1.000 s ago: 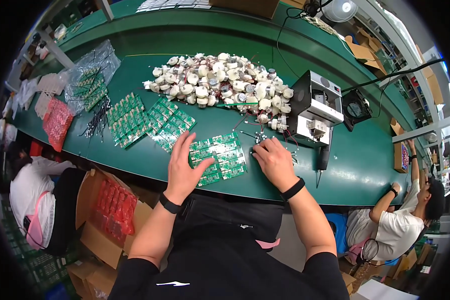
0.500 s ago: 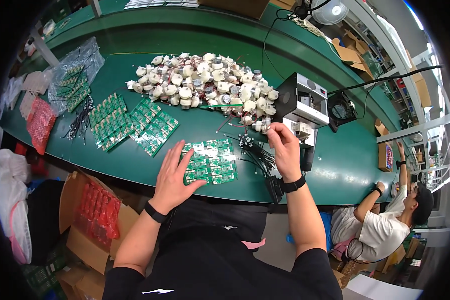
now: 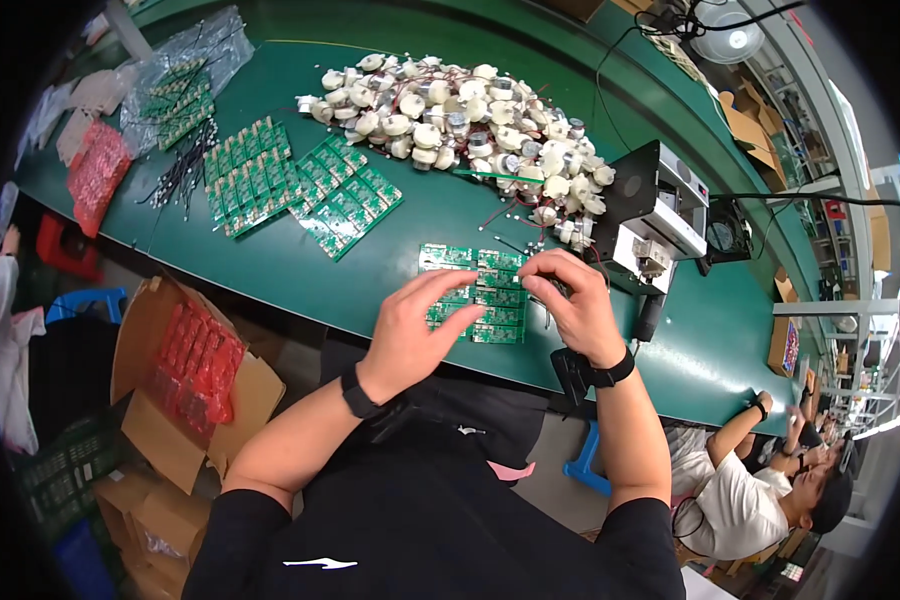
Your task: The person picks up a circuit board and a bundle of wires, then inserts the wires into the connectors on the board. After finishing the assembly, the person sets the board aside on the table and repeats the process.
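Observation:
A panel of green circuit boards lies on the table in front of me. My left hand is over its left side, thumb and forefinger apart and nothing visible between them. At the panel's upper right, my right hand has thumb and forefinger pinched close together. What lies in that pinch is too small to make out; a small white piece shows at the fingertips. Black wires with white ends lie just beyond the right hand, which partly covers them.
White motor-like parts with red wires are heaped behind the panel. A black and silver machine stands at right. More board panels and a red bubble-wrap pack lie left. An open carton sits below; another person works at far right.
My left hand has lifted off the panel's left edge and moved right over it. My right hand has come to the panel's upper right corner. The view has shifted.

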A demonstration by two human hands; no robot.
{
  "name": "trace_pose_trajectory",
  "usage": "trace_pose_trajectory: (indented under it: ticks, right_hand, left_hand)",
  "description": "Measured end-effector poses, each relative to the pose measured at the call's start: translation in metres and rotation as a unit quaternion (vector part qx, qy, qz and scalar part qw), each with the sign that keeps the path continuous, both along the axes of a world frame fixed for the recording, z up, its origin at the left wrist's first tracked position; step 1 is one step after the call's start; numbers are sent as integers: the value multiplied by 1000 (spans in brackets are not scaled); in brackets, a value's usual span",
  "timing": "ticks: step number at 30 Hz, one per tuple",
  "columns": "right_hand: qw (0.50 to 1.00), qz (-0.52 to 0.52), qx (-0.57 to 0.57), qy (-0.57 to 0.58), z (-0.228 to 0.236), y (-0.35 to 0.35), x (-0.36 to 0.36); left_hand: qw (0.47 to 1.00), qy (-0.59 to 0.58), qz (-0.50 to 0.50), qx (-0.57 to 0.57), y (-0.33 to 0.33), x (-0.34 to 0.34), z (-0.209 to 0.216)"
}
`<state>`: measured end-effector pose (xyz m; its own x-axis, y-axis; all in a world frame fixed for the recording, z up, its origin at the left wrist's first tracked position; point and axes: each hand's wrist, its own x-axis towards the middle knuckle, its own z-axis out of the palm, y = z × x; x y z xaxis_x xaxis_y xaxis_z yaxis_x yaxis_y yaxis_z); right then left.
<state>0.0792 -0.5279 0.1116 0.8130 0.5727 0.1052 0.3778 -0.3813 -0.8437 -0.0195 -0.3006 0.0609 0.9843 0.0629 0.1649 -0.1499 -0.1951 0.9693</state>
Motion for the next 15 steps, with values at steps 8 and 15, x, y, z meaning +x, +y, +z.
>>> trace_pose_trajectory:
  ticks: [8,15]
  right_hand:
    - [999,27,-15,-23,-9,9,-13]
    - [997,10,-79,-10,-3,19,-24]
  left_hand:
    - [983,94,-14,-155,-20,9,-5]
    - [994,76,24,-79,-27,-4,-8]
